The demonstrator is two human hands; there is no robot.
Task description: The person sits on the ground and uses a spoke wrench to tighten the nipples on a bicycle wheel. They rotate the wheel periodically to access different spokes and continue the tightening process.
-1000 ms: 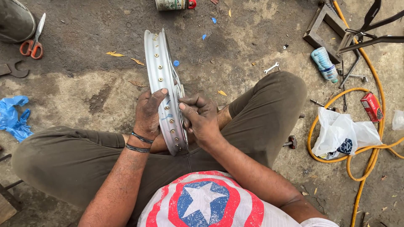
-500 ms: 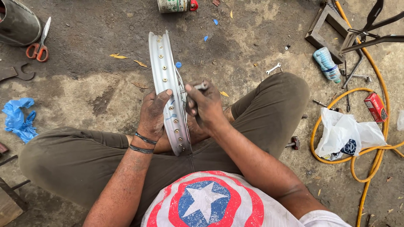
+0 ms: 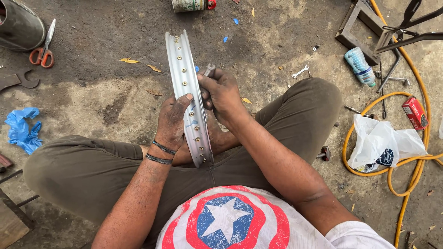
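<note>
A person sits cross-legged on the concrete floor [image 3: 115, 92] with a silver wheel rim [image 3: 182, 69] standing upright on edge between the knees, its row of brass-coloured spoke nipples facing up the inner channel. The left hand [image 3: 173, 121] is wrapped around the rim's left flank, thumb over the channel, closed firmly on the metal. The right hand [image 3: 222, 92] presses against the rim's right side and is clenched around a small metal tool [image 3: 209, 70] whose grey tip pokes out above the fingers, just beside the rim. Toward the floor's far left lie orange-handled scissors [image 3: 42, 50] and a dark spanner [image 3: 18, 80], with a crumpled blue bag [image 3: 20, 129] nearer. At the right, a yellow hose [image 3: 415, 157] loops around a white plastic bag [image 3: 380, 143], near a red box [image 3: 414, 112] and a plastic bottle [image 3: 360, 66].
</note>
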